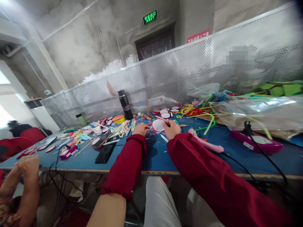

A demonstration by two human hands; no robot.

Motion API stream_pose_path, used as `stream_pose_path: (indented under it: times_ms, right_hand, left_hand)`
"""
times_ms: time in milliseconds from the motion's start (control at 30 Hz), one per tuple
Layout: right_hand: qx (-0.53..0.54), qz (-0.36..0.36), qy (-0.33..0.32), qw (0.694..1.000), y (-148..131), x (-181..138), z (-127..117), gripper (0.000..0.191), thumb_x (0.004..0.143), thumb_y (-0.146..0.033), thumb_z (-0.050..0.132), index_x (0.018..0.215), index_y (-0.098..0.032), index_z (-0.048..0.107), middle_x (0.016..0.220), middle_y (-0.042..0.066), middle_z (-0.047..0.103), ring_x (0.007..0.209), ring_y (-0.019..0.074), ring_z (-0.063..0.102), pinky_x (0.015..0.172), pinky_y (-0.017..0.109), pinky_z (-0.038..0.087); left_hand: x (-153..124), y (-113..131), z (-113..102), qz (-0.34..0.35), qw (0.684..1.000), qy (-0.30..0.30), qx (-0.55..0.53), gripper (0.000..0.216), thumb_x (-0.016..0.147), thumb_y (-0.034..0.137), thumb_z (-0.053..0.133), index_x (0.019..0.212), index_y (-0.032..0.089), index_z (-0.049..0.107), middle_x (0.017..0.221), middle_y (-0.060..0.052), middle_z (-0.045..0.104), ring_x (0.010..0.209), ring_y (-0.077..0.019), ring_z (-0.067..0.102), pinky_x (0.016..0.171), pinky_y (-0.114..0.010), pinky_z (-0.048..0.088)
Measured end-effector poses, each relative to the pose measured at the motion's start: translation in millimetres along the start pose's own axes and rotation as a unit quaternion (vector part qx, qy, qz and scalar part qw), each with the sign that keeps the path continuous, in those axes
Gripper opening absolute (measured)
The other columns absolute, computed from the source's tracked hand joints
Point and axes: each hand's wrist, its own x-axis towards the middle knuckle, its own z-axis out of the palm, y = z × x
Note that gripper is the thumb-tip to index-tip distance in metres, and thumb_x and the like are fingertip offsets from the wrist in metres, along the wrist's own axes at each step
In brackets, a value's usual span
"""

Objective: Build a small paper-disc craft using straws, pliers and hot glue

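A round white disc with a red rim (158, 125) lies on the blue table (156, 157) between my two hands. My left hand (141, 128) rests just left of the disc with its fingers curled down, touching the disc's edge. My right hand (170, 128) is closed at the disc's right edge, pinching a thin red strip there. Both arms wear dark red sleeves. More white and red discs (165, 113) lie a little farther back.
A black flask (125, 104) stands behind my hands. Wooden sticks (121, 127), two phones (104, 148), a pink glue gun (208, 144) with cable, a magenta device (258, 142), coloured pipe cleaners (201, 112) and plastic bags surround them. A perforated metal screen (189, 69) backs the table. Another person's hands (21, 176) are at the left.
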Motion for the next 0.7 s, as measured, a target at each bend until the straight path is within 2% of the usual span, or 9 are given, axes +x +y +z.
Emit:
stream_pose_path:
  times_ms: [167, 400, 567, 700]
  right_hand:
    - [0.002, -0.004, -0.003, 1.000, 2, 0, 1, 0.017, 0.076, -0.032, 0.057, 0.078, -0.019, 0.068, 0.072, 0.003, 0.068, 0.066, 0.0170, 0.056, 0.067, 0.029, 0.044]
    - [-0.006, 0.005, -0.011, 1.000, 3, 1, 2, 0.019, 0.078, -0.032, 0.056, 0.080, -0.019, 0.068, 0.076, 0.004, 0.070, 0.069, 0.0178, 0.058, 0.068, 0.030, 0.044]
    - [-0.014, 0.002, -0.051, 0.999, 1, 0, 2, 0.016, 0.078, -0.031, 0.057, 0.078, -0.020, 0.070, 0.074, 0.002, 0.070, 0.068, 0.0172, 0.060, 0.066, 0.029, 0.044]
    - [-0.014, -0.013, -0.109, 0.994, -2, -4, 3, 0.009, 0.073, -0.026, 0.063, 0.069, -0.022, 0.070, 0.067, -0.001, 0.068, 0.067, 0.0163, 0.061, 0.064, 0.027, 0.044]
  left_hand:
    - [2, 13, 4, -0.004, 1.000, -0.030, 0.008, 0.017, 0.082, 0.024, 0.070, 0.094, 0.028, 0.081, 0.103, -0.006, 0.075, 0.108, -0.0216, 0.064, 0.103, -0.030, 0.045]
    - [1, 18, 15, -0.046, 0.999, -0.001, -0.019, 0.015, 0.085, 0.019, 0.064, 0.084, 0.017, 0.079, 0.104, -0.015, 0.071, 0.109, -0.0249, 0.062, 0.104, -0.034, 0.044]
    - [1, 10, 6, -0.085, 0.988, 0.059, -0.111, 0.025, 0.095, 0.019, 0.048, 0.101, 0.013, 0.071, 0.109, -0.012, 0.069, 0.106, -0.0194, 0.061, 0.100, -0.031, 0.045]
    - [-2, 4, -7, -0.085, 0.972, 0.062, -0.211, 0.029, 0.099, 0.026, 0.041, 0.107, 0.013, 0.065, 0.098, -0.007, 0.070, 0.084, -0.0132, 0.063, 0.082, -0.024, 0.050]
